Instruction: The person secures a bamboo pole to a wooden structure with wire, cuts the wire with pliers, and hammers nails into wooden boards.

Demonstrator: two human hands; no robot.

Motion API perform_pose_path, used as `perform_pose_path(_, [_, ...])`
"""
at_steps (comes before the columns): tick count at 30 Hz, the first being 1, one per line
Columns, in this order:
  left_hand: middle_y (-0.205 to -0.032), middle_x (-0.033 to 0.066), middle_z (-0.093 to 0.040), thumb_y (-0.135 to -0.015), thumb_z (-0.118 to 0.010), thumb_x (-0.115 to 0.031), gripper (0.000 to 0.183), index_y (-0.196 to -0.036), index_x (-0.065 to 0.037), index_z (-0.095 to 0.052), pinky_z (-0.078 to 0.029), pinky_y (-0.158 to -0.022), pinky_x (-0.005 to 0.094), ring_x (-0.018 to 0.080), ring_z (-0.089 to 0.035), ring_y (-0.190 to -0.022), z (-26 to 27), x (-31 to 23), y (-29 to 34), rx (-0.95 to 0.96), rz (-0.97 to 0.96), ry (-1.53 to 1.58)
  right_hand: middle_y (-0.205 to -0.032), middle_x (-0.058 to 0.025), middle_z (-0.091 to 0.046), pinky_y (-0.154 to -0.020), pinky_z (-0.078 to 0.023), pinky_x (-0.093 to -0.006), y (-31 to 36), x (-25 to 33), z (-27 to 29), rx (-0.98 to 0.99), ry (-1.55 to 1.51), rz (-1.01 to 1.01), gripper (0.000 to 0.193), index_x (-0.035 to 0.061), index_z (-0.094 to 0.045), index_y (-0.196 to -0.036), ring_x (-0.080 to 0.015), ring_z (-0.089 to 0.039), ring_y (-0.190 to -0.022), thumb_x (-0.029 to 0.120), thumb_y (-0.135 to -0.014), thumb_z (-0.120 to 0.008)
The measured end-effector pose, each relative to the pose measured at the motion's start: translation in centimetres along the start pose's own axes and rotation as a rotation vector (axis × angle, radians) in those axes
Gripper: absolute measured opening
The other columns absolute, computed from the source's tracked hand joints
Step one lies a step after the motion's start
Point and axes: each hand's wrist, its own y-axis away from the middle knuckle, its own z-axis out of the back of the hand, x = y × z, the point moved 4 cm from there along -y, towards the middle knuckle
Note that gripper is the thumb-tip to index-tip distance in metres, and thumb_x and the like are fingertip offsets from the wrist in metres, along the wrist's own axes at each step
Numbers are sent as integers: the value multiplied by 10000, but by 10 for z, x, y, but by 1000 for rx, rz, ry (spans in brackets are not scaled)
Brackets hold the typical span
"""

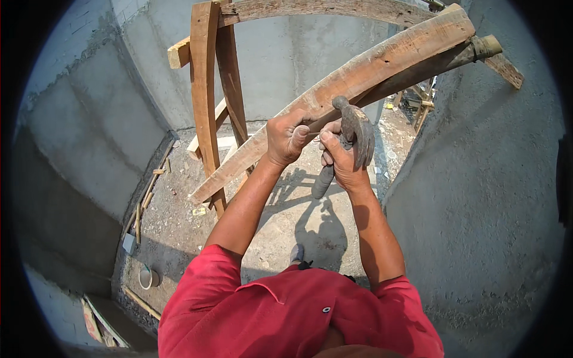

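My right hand (341,156) is closed around a claw hammer (360,136), its dark metal head up and its grey grip pointing down. Between my two hands runs a thin nail (315,132), one end at my right thumb and fingertip, the other by my left thumb. My left hand (287,138) is curled closed against a long wooden plank (370,62); what lies inside its fingers is hidden. The plank slants up from lower left to upper right, in front of a round pole (439,62).
Upright timbers (204,89) cross behind the plank's lower end, and a beam (322,8) spans the top. Grey plastered walls (477,197) rise around me. A small bucket (148,277) and wood strips (142,303) lie at left on the rubble-strewn ground.
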Motion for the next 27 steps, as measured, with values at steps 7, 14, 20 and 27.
perform_pose_path(7, [-775, 74, -681, -764, -875, -172, 272, -1010, -111, -779, -517, -631, 336, 242, -672, -696, -20, -27, -14, 76, -55, -112, -750, -7, -614, -485, -456, -245, 1, 31, 50, -170, 238, 43, 310, 6, -675, -1017, -67, -546, -570, 295, -938, -751])
perform_pose_path(14, [-772, 61, -708, -768, -882, -171, 248, -992, -116, -790, -517, -610, 322, 196, -675, -673, -27, -30, -26, 150, -120, -299, -735, -34, -640, -544, -482, -280, -8, 25, 54, -226, 161, 20, 291, -7, -690, -991, -97, -569, -601, 278, -951, -735])
perform_pose_path(20, [-774, 71, -714, -797, -858, -136, 158, -936, -95, -796, -516, -606, 312, 199, -678, -674, -32, -29, -24, 116, -103, -251, -743, -42, -633, -659, -508, -326, -8, 37, 38, -145, 314, 141, 248, -1, -689, -977, -144, -618, -707, 245, -965, -713])
perform_pose_path(27, [-770, 59, -701, -905, -777, -57, 71, -943, -6, -745, -486, -624, 259, 89, -628, -687, -31, -14, -42, -80, -48, -29, -782, 11, -544, -507, -452, -246, 49, 32, 53, -89, -3, -262, 316, 80, -586, -1217, -73, -494, -567, 281, -1000, -700])
